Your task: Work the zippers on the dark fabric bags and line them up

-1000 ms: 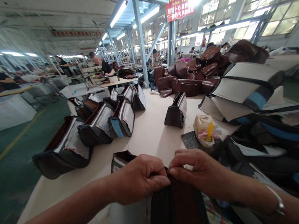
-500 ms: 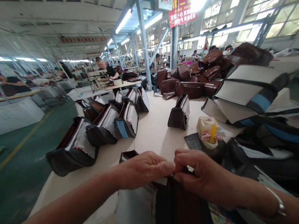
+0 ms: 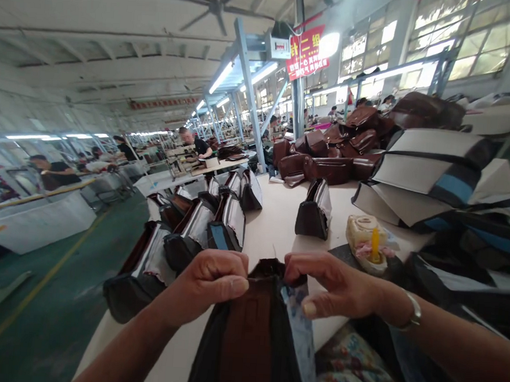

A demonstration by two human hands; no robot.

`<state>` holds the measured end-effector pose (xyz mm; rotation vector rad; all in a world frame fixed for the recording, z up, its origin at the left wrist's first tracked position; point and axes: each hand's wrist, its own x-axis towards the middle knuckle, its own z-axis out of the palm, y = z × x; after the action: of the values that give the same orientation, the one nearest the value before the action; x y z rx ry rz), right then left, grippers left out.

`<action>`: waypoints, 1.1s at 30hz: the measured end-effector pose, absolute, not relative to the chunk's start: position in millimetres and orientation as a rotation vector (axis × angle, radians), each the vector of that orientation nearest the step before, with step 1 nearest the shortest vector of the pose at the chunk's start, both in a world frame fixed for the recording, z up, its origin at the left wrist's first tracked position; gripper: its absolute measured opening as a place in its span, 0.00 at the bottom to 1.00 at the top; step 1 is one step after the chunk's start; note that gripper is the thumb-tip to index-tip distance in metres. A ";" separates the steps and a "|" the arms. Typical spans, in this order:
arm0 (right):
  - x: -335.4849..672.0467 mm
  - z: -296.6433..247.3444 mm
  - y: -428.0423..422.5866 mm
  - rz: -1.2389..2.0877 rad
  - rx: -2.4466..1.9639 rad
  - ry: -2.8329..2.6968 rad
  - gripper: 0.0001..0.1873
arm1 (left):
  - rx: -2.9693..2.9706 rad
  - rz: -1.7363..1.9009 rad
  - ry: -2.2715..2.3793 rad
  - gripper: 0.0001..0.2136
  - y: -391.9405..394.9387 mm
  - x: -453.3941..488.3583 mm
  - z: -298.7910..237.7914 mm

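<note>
Dark brown bag [image 3: 248, 342] at bottom centre of frame, above desk [image 3: 273, 233], top edge pinched by left hand [image 3: 207, 281] and right hand [image 3: 331, 283]; even, matched pinch best for keeping edge straight.

Long factory bench here: left hand [image 3: 211, 287] and right hand [image 3: 331, 286] are both pinching the top edge of a dark brown bag [image 3: 249, 336] with a pale lining, and there's a metal bangle [image 3: 412, 314] on the right wrist. A row of similar bags [image 3: 195, 233] stands on the cream table [image 3: 270, 227] to the left, brown leather bags [image 3: 322, 163] are piled upper right, and a co-worker [image 3: 192, 143] sits further back, left of center.
</note>
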<state>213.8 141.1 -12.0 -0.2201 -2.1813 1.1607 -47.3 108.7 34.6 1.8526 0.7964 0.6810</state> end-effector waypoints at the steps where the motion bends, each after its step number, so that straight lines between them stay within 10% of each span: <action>1: 209.5 -14.0 137.1 1.203 -0.189 -2.172 0.19 | 1.880 0.633 0.786 0.20 107.4 -49.3 33.0; 33: 186.7 -38.1 101.5 1.566 -0.392 -1.866 0.10 | 1.670 0.306 1.109 0.08 82.0 -25.2 26.2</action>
<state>186.7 101.5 -38.1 -0.3925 -1.8657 1.5663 -25.2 82.0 26.2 1.6701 1.1088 0.3058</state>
